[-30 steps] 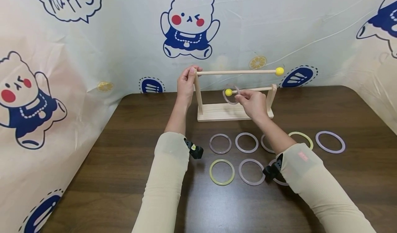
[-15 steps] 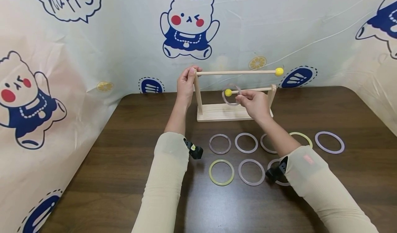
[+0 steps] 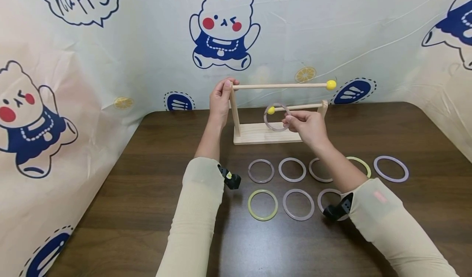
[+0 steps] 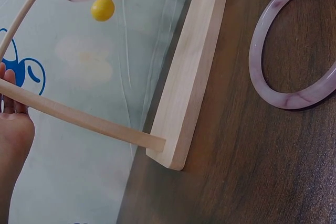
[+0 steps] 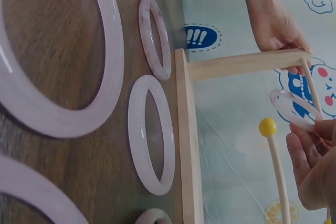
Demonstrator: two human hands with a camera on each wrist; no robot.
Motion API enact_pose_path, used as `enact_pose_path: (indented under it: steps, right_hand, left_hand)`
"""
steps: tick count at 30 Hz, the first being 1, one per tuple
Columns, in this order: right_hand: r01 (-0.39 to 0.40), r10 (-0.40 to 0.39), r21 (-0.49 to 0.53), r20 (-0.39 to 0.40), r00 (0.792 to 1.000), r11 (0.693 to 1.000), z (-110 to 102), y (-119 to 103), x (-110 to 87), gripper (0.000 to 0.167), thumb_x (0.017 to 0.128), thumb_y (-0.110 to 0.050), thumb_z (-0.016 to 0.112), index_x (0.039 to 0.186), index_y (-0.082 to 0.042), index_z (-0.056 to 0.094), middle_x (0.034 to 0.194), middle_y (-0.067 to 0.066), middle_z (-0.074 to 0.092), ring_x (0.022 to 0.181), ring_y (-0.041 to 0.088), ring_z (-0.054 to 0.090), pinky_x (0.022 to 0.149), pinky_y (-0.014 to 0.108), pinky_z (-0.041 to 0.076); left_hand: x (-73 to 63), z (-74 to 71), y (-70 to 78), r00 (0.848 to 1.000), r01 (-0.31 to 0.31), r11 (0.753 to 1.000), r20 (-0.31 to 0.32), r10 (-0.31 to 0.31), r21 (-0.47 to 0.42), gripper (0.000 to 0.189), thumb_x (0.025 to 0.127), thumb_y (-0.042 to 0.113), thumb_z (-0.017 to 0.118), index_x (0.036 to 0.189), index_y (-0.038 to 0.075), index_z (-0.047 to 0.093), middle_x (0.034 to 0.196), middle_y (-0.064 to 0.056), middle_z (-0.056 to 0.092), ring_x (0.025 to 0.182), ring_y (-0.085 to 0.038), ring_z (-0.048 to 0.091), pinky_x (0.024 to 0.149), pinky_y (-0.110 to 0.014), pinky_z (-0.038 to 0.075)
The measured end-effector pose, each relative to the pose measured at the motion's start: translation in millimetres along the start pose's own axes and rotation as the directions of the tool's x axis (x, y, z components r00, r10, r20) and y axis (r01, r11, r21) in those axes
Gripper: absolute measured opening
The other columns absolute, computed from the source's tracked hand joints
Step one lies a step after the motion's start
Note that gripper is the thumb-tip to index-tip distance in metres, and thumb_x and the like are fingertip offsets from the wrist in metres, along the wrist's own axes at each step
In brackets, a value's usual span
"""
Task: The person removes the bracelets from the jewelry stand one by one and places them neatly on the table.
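My left hand (image 3: 220, 101) grips the top of the left post (image 3: 235, 115) of a wooden rack (image 3: 258, 135). My right hand (image 3: 309, 127) pinches a pale purple, marbled bangle (image 3: 265, 120) between thumb and fingers. In the head view the bangle overlaps the yellow ball (image 3: 271, 110) that tips the lower rod (image 3: 302, 106). From the right wrist, the bangle shows beside that ball (image 5: 268, 127), with a gap between them. The upper rod (image 3: 280, 86) runs from the left post to another yellow ball (image 3: 331, 85). No bangle hangs on either rod.
Several bangles lie in two rows on the brown table (image 3: 147, 211) before the rack, among them a yellow-green bangle (image 3: 263, 219) and a lilac bangle (image 3: 392, 181). My right forearm covers parts of some. A printed cloth (image 3: 155, 43) stands behind the table.
My right hand has drawn slightly right and down with the bangle, which now faces the head camera more fully. The left hand keeps its grip on the post.
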State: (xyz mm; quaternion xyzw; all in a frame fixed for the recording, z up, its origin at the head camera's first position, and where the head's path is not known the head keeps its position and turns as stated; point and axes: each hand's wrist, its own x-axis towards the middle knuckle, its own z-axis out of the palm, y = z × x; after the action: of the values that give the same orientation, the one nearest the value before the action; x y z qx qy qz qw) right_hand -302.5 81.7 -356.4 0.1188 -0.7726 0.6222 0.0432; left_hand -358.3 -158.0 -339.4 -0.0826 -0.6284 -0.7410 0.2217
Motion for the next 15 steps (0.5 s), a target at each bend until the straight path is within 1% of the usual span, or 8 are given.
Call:
enact_pose_path:
  steps: [2, 7, 13, 15]
  right_hand:
    - [-0.005, 0.005, 0.009, 0.005, 1.0, 1.0, -2, -1, -1.0, 0.026, 0.09, -0.009, 0.06, 0.106, 0.012, 0.063, 0.083, 0.014, 0.069, 0.071, 0.001, 0.063, 0.066, 0.022, 0.051]
    - [-0.015, 0.014, 0.025, 0.025, 1.0, 1.0, -6, -5, -4.7, 0.026, 0.09, -0.008, 0.061, 0.105, 0.013, 0.063, 0.075, 0.006, 0.069, 0.068, 0.001, 0.063, 0.065, 0.022, 0.052]
    - [-0.044, 0.044, -0.011, 0.053, 0.998, 0.999, -11, -5, -9.9, 0.028, 0.091, -0.011, 0.059, 0.106, 0.013, 0.062, 0.072, 0.0, 0.068, 0.064, 0.0, 0.063, 0.063, 0.022, 0.052]
    - [-0.053, 0.054, -0.022, 0.057, 0.997, 0.998, -12, -5, -10.9, 0.028, 0.091, -0.011, 0.059, 0.107, 0.013, 0.062, 0.071, -0.001, 0.068, 0.063, 0.0, 0.062, 0.062, 0.021, 0.052]
  left_hand:
    - [0.1, -0.1, -0.1, 1.0, -0.002, 1.0, -0.003, 0.002, -0.001, 0.029, 0.097, 0.022, 0.049, 0.105, -0.002, 0.062, 0.088, 0.006, 0.065, 0.106, -0.042, 0.048, 0.086, -0.026, 0.04]
    - [-0.4, -0.5, -0.1, 1.0, -0.011, 1.0, 0.004, 0.011, 0.013, 0.032, 0.097, 0.023, 0.048, 0.107, -0.005, 0.061, 0.088, 0.008, 0.065, 0.106, -0.043, 0.048, 0.084, -0.026, 0.04]
    - [-0.1, -0.3, -0.3, 1.0, -0.005, 1.0, 0.01, 0.005, 0.023, 0.037, 0.097, 0.024, 0.049, 0.112, -0.009, 0.057, 0.088, 0.008, 0.065, 0.104, -0.036, 0.051, 0.084, -0.025, 0.039]
    - [0.1, -0.2, -0.1, 1.0, -0.003, 1.0, 0.01, 0.002, 0.021, 0.038, 0.096, 0.024, 0.049, 0.112, -0.009, 0.056, 0.088, 0.008, 0.065, 0.104, -0.036, 0.051, 0.084, -0.026, 0.039]
